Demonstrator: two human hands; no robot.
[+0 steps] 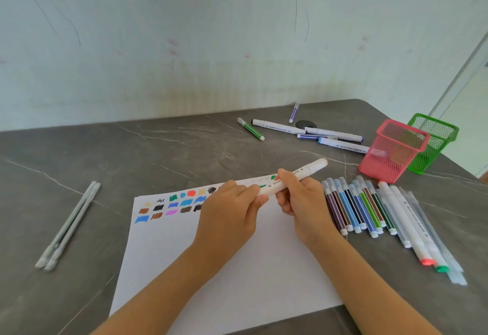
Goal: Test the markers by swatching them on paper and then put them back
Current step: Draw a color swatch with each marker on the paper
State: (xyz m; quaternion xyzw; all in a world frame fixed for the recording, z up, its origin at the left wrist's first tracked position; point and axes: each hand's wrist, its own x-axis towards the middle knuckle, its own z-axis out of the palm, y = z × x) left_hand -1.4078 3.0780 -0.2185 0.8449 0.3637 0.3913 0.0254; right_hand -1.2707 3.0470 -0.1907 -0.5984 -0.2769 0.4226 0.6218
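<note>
Above the paper [224, 268], white marker [293, 179] in both hands' fingers [253, 192].

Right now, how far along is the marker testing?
Done: rows of swatches top the paper; a row of markers lies beside it. In hand: left hand and right hand grip a white marker. Left, probably: loose markers at the back, then filling the pink cup and green cup.

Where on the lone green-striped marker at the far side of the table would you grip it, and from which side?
Pinch the green-striped marker mid-barrel from above, fingers across its length. It lies flat and diagonal on the table, with bare surface along both long sides, so fingertips should fit there.
</note>
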